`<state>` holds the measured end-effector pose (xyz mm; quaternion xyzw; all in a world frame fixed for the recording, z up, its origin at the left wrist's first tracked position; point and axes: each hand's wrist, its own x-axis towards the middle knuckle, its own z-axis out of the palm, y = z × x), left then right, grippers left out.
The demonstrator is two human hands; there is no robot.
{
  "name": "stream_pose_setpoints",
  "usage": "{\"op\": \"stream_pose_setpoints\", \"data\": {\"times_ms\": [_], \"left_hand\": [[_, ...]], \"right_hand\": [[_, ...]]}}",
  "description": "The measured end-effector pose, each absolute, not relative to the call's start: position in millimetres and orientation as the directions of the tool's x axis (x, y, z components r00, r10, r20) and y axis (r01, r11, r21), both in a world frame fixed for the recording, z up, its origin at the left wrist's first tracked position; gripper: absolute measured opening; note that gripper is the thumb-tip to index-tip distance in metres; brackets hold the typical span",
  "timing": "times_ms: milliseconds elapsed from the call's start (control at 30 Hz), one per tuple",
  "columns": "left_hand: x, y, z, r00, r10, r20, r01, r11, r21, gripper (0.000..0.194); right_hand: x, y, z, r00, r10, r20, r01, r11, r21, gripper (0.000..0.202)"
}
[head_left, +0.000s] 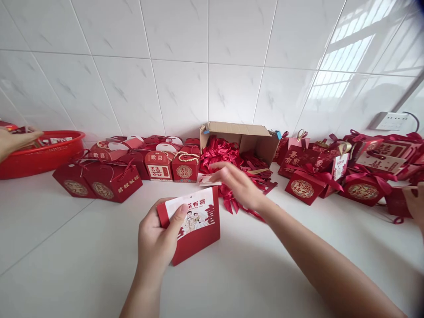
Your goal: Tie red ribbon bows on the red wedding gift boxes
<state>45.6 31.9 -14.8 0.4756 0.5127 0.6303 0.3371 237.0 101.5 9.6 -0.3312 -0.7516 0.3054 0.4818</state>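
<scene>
My left hand (157, 234) grips a red gift box (202, 243) upright over the table, its thumb across the front. That front carries a white panel with red characters and a drawing of a couple. My right hand (236, 187) is slightly blurred and empty, fingers stretched out. It hovers beside the gift box, in front of a pile of red ribbons (220, 152) that spills from a cardboard box (238, 129) lying on its side. A small white card (207, 179) lies just beyond its fingertips; whether they touch it I cannot tell.
Several red gift boxes (112, 183) stand at left, and ribbon-tied ones (304, 187) at right. A red basin (66, 152) sits far left with another person's hand (20, 139) over it. Another hand (415, 201) touches a box at the right edge. A tiled wall (179, 92) closes the back.
</scene>
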Motion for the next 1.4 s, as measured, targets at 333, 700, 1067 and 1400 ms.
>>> {"op": "stream_pose_setpoints", "data": {"times_ms": [333, 700, 1067, 1400], "left_hand": [[46, 31, -14, -0.325, 0.919, 0.222, 0.045, -0.22, 0.975, 0.041], [50, 29, -9, -0.355, 0.917, 0.181, 0.052, -0.174, 0.983, 0.041], [51, 28, -7, -0.358, 0.911, 0.203, 0.063, -0.193, 0.979, 0.04], [47, 30, -11, -0.342, 0.925, 0.167, 0.052, -0.158, 0.986, 0.044]], "right_hand": [[396, 174, -86, 0.673, 0.62, 0.403, 0.487, 0.039, -0.873, 0.025], [427, 210, -125, 0.563, 0.753, 0.34, 0.498, 0.019, -0.867, 0.032], [429, 205, -126, 0.589, 0.712, 0.382, 0.465, 0.088, -0.881, 0.029], [425, 204, -121, 0.617, 0.687, 0.384, 0.537, -0.011, -0.843, 0.031]]}}
